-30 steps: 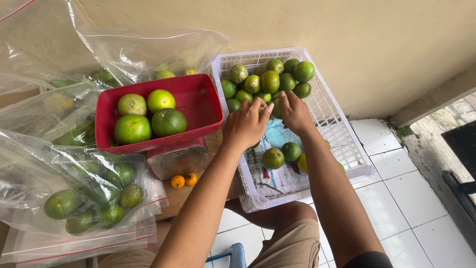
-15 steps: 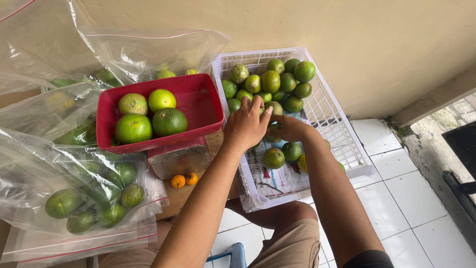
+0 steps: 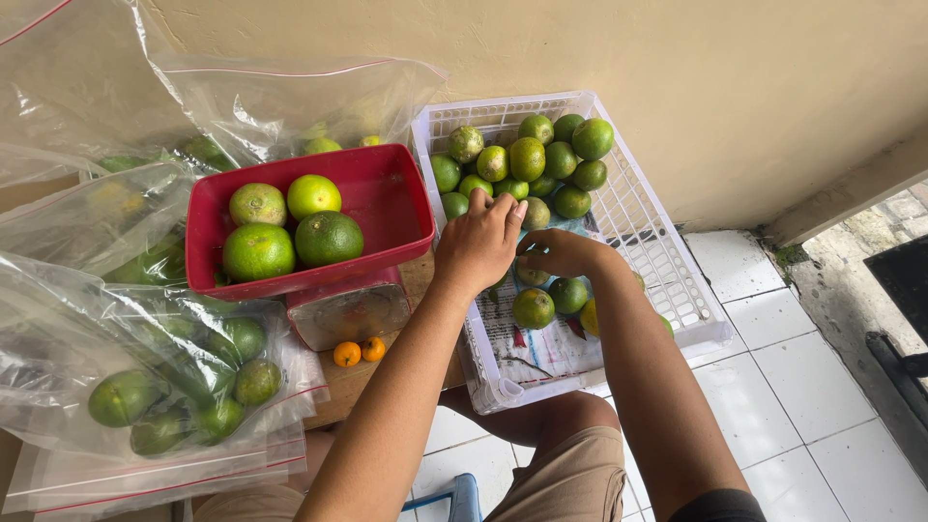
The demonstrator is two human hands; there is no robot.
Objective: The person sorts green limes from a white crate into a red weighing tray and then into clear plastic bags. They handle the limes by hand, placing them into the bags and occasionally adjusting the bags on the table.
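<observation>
A white plastic crate [image 3: 667, 280] stands against the wall and holds many green citrus fruits [image 3: 527, 155], piled at its far end. My left hand [image 3: 478, 242] lies over the pile with its fingers stretched out. Its fingertips touch the fruits and it grips nothing. Beside it, my right hand [image 3: 565, 253] curls down over a green citrus fruit [image 3: 531, 276] that shows only partly under the fingers. Two more green fruits [image 3: 534, 309] lie loose on the printed paper lining the crate floor.
A red tray [image 3: 396, 208] with several green fruits sits on a scale [image 3: 350, 314] left of the crate. Clear plastic bags of green fruits [image 3: 174, 387] fill the left side. Two small orange fruits [image 3: 359, 351] lie by the scale. My knees are below, over white floor tiles [image 3: 802, 387].
My right hand has dropped from the top of the pile and curled over a fruit in the middle of the crate. My left hand has shifted slightly forward onto the pile.
</observation>
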